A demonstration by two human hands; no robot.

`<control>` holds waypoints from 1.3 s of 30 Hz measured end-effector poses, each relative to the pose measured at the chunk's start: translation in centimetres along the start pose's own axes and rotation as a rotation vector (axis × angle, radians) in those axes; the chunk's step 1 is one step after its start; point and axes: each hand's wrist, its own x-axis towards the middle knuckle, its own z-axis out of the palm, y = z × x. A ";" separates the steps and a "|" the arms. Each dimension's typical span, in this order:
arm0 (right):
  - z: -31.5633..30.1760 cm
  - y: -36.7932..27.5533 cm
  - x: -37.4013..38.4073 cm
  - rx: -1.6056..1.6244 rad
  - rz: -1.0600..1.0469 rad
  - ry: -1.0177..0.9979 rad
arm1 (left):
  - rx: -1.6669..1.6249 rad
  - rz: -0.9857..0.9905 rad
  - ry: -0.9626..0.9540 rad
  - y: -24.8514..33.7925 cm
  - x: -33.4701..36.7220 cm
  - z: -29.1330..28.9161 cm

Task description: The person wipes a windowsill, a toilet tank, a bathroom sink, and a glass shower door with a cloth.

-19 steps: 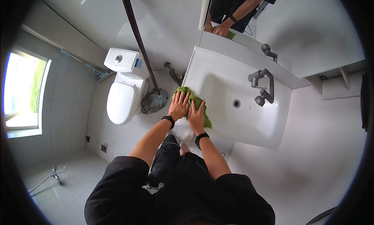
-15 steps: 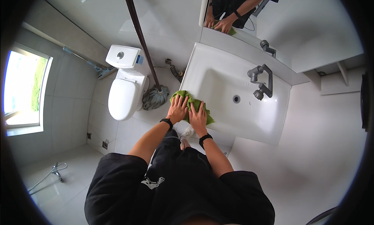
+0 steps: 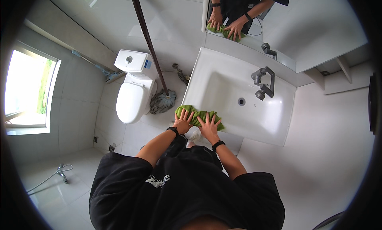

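Observation:
A crumpled green cloth (image 3: 195,119) lies along the front rim of the white washbasin (image 3: 248,135), at its near left corner. My left hand (image 3: 183,123) presses on the cloth's left end with its fingers spread. Beside it, my right hand (image 3: 209,128) rests on the cloth's right part, fingers fanned out and stretched. A dark band circles each wrist. The mirror (image 3: 314,27) behind the basin also shows both hands flat on the cloth. What lies under the cloth is hidden.
A grey swivel faucet (image 3: 266,82) stands at the basin's back, near the drain (image 3: 241,101). Left of the basin are a mop (image 3: 161,101) with a long dark handle and a white toilet (image 3: 130,102). A blue-ended squeegee (image 3: 105,72) leans behind the toilet.
Both hands have shifted toward me along the basin's front rim. My right hand is farther from my left, its fingers more spread, and the cloth looks more drawn out sideways.

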 end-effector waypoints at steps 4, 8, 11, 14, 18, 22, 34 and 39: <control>-0.8 0.0 0.8 0.011 0.018 -0.104 | 0.007 0.009 -0.111 -0.5 0.4 -0.7; -1.9 0.5 1.0 -0.004 0.003 -0.213 | -0.067 0.038 -0.247 -0.9 1.0 -1.7; -1.8 0.6 0.8 0.074 0.038 -0.228 | -0.148 0.117 -0.329 -1.2 1.1 -2.8; -1.6 0.0 0.3 0.129 0.087 -0.265 | -0.074 0.201 -0.323 -2.0 0.5 -1.9; -1.2 0.1 1.0 0.244 0.131 -0.321 | -0.084 0.282 -0.356 -3.3 0.9 -3.2; -2.0 1.0 2.0 0.357 0.187 -0.402 | -0.035 0.344 -0.333 -3.8 1.4 -3.6; -3.5 2.0 3.6 0.443 0.083 -0.522 | -0.104 0.470 0.146 -6.0 2.2 -5.2; -2.9 2.4 3.6 0.400 0.037 -0.479 | -0.062 0.480 0.188 -5.4 2.2 -5.6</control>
